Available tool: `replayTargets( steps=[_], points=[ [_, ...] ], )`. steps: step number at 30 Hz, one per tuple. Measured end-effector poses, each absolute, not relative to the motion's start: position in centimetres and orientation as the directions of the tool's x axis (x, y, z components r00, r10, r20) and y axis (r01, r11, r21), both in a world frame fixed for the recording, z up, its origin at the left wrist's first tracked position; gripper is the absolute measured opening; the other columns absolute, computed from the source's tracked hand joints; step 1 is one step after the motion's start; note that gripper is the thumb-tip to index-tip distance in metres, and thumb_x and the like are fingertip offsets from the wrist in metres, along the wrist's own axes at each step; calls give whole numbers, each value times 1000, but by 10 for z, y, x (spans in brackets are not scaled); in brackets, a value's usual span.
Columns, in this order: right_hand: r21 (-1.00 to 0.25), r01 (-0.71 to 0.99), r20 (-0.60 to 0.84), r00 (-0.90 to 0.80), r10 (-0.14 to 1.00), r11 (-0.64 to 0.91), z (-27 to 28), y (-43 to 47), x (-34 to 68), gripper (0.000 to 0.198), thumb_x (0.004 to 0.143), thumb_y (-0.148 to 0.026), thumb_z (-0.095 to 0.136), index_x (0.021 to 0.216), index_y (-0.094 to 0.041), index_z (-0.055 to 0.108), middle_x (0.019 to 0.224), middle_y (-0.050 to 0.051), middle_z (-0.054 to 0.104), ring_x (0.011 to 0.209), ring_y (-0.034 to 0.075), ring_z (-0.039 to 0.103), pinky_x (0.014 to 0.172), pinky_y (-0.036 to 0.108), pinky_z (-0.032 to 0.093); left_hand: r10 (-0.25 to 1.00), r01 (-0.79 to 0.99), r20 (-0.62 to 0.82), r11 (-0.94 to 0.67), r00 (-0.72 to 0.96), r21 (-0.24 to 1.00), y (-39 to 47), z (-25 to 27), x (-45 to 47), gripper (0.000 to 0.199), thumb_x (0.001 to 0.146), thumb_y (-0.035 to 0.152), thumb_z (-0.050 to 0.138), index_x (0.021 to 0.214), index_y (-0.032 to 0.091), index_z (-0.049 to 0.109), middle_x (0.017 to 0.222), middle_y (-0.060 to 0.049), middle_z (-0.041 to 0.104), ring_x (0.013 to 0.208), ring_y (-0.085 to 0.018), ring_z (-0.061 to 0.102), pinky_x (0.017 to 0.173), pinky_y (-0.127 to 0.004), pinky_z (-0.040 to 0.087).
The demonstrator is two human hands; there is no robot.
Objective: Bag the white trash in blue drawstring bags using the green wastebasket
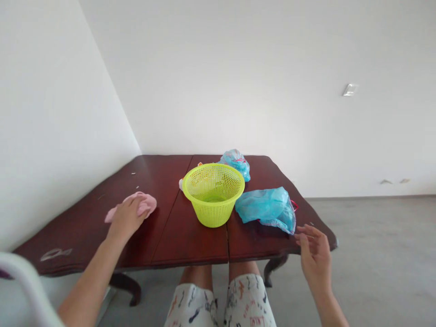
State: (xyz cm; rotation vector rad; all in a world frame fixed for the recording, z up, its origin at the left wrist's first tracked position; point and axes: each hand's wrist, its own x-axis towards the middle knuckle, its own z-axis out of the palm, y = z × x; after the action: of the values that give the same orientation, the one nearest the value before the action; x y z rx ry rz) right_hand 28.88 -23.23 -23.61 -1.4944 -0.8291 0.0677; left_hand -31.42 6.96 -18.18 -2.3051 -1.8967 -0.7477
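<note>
My left hand point(128, 217) is closed over a crumpled pink cloth point(149, 202), pressed on the left part of the table. My right hand point(315, 250) is at the table's front right edge, fingers loosely curled and apart, with nothing seen in it. Its fingertips are right by the corner of a blue plastic bag point(264, 206) with a red drawstring, which lies flattened on the table. Between my hands stands a yellow-green plastic basket point(213, 217), upright, with perforated walls and nothing visible inside.
The dark red wooden table point(197, 252) has curved edges and seams across its top. Behind the basket sits a second, bunched blue bag point(237, 161), and a small white item point(180, 184) peeks out beside it. A white curved object point(23, 281) shows at lower left. Walls rise behind and left.
</note>
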Motion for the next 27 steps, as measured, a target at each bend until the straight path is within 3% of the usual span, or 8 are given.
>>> replayTargets(
  steps=[4, 6, 8, 11, 15, 20, 23, 27],
  points=[
    [-778, 599, 409, 711, 571, -188, -252, -228, 334, 76, 98, -81, 71, 148, -25, 66, 140, 24, 82, 116, 45, 84, 101, 65, 68, 911, 954, 410, -164, 49, 250, 57, -189, -299, 77, 110, 62, 62, 172, 17, 62, 193, -29, 43, 183, -66, 21, 135, -102, 7],
    [-654, 643, 371, 732, 571, -399, -265, -219, 347, 94, 91, -92, 66, 151, -20, 69, 146, 30, 78, 134, 55, 77, 115, 77, 58, 870, 949, 492, -185, 37, 257, 38, -188, -288, 84, 113, 66, 60, 179, 16, 53, 199, -29, 32, 186, -63, 15, 140, -97, 1],
    [-506, 707, 384, 698, 604, -495, -280, -207, 354, 106, 87, -96, 63, 157, -17, 70, 155, 33, 72, 147, 62, 66, 123, 81, 49, 828, 931, 558, -244, 54, 273, 15, -188, -279, 76, 117, 62, 57, 179, 19, 52, 199, -25, 35, 187, -55, 21, 146, -87, 3],
    [-399, 820, 433, 563, 704, -410, -295, -190, 356, 88, 94, -84, 61, 160, -27, 74, 156, 23, 71, 145, 55, 65, 122, 75, 48, 753, 884, 635, -403, 172, 238, -20, -196, -272, 57, 119, 53, 57, 167, 22, 62, 187, -22, 57, 183, -47, 38, 150, -76, 10],
    [-415, 851, 557, 518, 649, -322, -287, -176, 351, 48, 102, -54, 53, 118, -25, 88, 143, 21, 77, 133, 45, 71, 116, 64, 48, 670, 765, 651, -609, 356, 209, -64, -220, -261, 35, 117, 38, 67, 150, 26, 71, 164, -15, 77, 162, -39, 66, 148, -68, 27],
    [-501, 860, 630, 438, 641, -96, -207, -187, 324, 33, 102, -53, 64, 96, -24, 78, 103, 12, 84, 93, 31, 76, 90, 42, 53, 726, 495, 488, -688, 485, 531, -115, -232, -213, 21, 119, 35, 66, 136, 27, 77, 129, -8, 87, 112, -25, 85, 106, -38, 64],
    [-527, 845, 660, 470, 587, -84, -145, -206, 288, 25, 99, -48, 74, 89, -26, 71, 74, 0, 67, 71, 22, 63, 73, 34, 46, 704, 299, 360, -627, 612, 719, -139, -222, -167, 34, 116, 58, 70, 121, 26, 80, 108, -7, 85, 95, -25, 81, 91, -37, 63],
    [-582, 806, 612, 350, 709, 105, -104, -231, 222, 36, 102, -44, 74, 76, -26, 57, 64, -6, 50, 61, 15, 49, 63, 29, 41, 705, 98, 284, -449, 650, 888, -169, -204, -104, 69, 98, 72, 90, 149, 27, 76, 143, -15, 82, 127, -35, 80, 108, -45, 64]
  ],
)
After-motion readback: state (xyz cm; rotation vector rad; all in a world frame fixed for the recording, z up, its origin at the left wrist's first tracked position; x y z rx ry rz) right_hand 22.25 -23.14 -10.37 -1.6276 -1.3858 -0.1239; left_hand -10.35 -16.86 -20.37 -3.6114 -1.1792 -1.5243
